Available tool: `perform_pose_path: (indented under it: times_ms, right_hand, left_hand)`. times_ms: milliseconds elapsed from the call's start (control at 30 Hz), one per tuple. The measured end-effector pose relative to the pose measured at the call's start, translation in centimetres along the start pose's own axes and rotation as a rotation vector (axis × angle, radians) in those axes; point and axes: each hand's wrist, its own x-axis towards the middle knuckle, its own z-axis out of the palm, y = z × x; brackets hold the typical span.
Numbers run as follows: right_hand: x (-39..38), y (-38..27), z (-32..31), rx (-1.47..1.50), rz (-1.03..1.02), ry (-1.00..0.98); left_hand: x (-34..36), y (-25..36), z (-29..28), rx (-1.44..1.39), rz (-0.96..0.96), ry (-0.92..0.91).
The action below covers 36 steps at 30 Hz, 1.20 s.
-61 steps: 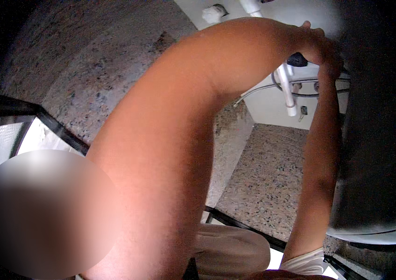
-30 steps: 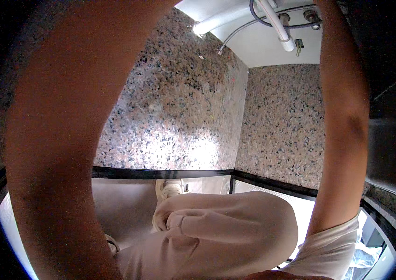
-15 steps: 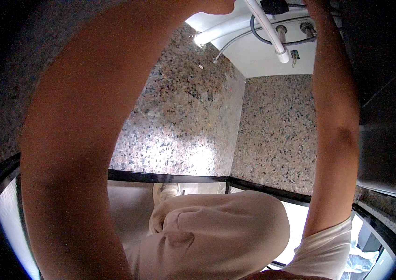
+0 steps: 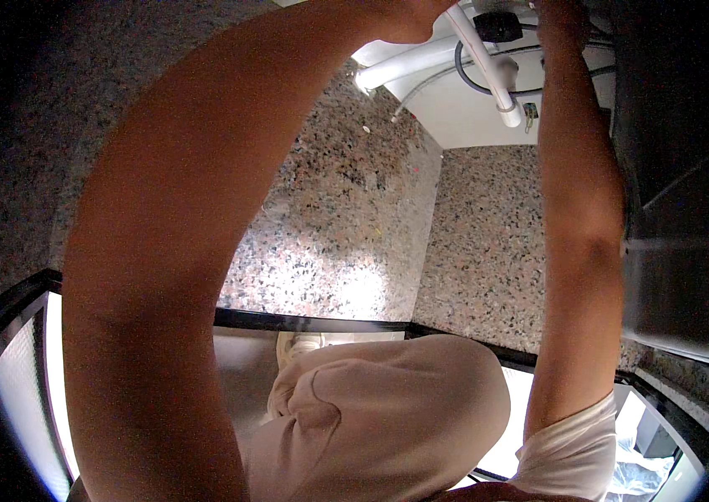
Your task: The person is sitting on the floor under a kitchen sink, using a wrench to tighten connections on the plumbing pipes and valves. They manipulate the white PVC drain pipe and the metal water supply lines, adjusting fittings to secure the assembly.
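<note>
Both my arms reach up to the top edge inside a stone-lined cabinet. There my left hand point(image 4: 415, 20) is cut off by the picture's edge, beside the upper end of a slanting white pipe point(image 4: 488, 67). Its fingers are out of sight, so a grip cannot be made out. Past the pipe, my right hand point(image 4: 557, 23) is dim and partly cropped, next to a black block-shaped fitting point(image 4: 497, 27). Whatever its fingers hold or touch is hidden. A second, thicker white pipe point(image 4: 405, 65) runs below my left hand, and a dark looped hose point(image 4: 460, 67) passes behind the slanting pipe.
Speckled granite panels point(image 4: 329, 201) form the cabinet floor and side point(image 4: 488, 243). A dark metal surface point(image 4: 689, 217) stands close by my right arm. My bent knee point(image 4: 405, 393) is at the black-framed opening point(image 4: 313, 323). A thin grey hose point(image 4: 421, 86) ends loose near the thick pipe.
Both forearms have shifted inward, the left one rightward and the right one slightly leftward. The pipes and cabinet sit a little lower in the picture. My right arm now covers one wall valve.
</note>
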Motion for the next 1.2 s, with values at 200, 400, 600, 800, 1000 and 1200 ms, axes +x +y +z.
perform_pose_path:
  times_ms: [200, 400, 600, 800, 1000, 1200]
  right_hand:
    - [0.1, -1.6, -2.1, 0.524, 0.016, -0.214]
    - [-5.1, 0.5, -8.3, 1.465, 0.39, -0.304]
    - [-5.7, -1.1, -6.9, 1.503, 0.46, -0.215]
    - [-5.2, -4.3, -7.3, 1.627, 0.31, 0.008]
    - [-4.9, -5.1, -4.8, 1.538, 0.395, 0.273]
    - [-4.5, -5.0, -5.9, 1.485, 0.468, 0.262]
  left_hand:
    - [-0.9, -1.1, 0.0, -0.024, 0.006, -0.013]
    - [0.5, -0.3, -0.5, -0.079, 0.018, 0.019]
    - [0.2, -0.4, -0.7, -0.046, -0.007, -0.046]
    - [-0.6, -0.9, -2.1, 0.016, -0.02, -0.083]
    - [-0.5, -0.7, 0.6, -0.078, 0.021, 0.113]
    - [0.0, -0.8, -0.4, -0.109, 0.026, 0.06]
